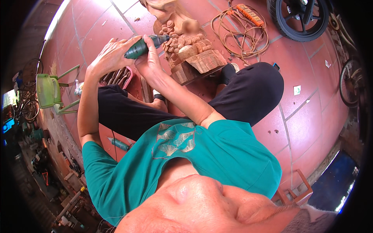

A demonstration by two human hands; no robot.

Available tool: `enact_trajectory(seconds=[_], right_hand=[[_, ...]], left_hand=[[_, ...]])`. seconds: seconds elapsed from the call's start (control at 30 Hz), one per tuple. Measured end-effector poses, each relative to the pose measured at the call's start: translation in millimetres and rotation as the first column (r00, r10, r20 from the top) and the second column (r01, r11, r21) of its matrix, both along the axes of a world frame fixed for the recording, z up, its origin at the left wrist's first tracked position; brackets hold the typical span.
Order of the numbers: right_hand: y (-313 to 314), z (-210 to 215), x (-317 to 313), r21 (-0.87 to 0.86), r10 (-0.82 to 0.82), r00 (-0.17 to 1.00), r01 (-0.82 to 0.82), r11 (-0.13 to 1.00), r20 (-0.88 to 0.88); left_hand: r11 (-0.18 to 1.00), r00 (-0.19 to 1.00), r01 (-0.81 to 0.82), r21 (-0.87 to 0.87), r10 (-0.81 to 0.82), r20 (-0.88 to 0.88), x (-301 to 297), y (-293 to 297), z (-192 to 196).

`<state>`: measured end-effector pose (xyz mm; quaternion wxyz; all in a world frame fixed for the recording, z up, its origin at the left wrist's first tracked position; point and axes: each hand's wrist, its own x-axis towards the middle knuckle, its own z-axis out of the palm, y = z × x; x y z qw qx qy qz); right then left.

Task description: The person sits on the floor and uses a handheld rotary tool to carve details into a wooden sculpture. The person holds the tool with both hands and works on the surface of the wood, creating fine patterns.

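While fingers point(152, 54) grip the green cylindrical tool point(138, 49), knobbly carved wood point(187, 43) stands near.

The carving point(186, 42) stands ahead of the person's feet. To its left, the power tool point(142, 47) sits in the left hand point(112, 54) and right hand point(149, 60), tip toward the carving. On the floor point(295, 77) to its right lie the cable point(241, 55) and power strip point(250, 15); the wheel point(305, 16) is further right. The basket point(129, 79) is before the left knee, the chair point(47, 91) left of that; behind the left thigh, a second tool point(118, 144).
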<state>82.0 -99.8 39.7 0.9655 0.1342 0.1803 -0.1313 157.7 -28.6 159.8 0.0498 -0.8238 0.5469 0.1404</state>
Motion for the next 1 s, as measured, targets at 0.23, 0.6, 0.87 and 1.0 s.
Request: enact_trajectory(seconds=[0.23, 0.6, 0.87, 1.0], right_hand=[[-1.6, 0.7, -2.4, 0.062, -0.002, 1.000, 0.001, 0.998, 0.001], [-3.9, 3.4, -6.2, 0.058, 0.009, 1.000, -0.009, 0.998, 0.005], [-6.9, 9.1, -7.9, 0.050, 0.017, 0.998, -0.020, 0.999, 0.056], [-7.3, 6.6, -3.8, 0.065, 0.014, 0.998, -0.018, 0.998, 0.062]], left_hand=[[1.000, 1.000, 0.005, 0.000, -0.005, 0.000, 0.3, -1.0, -3.5], [0.999, 0.999, 0.037, -0.009, -0.037, 0.031, 2.2, -0.6, -8.0], [1.000, 0.999, 0.029, -0.005, -0.029, 0.031, 1.0, -1.4, -4.0], [1.000, 0.999, 0.018, -0.023, -0.017, 0.040, -0.1, -1.6, -5.0]])
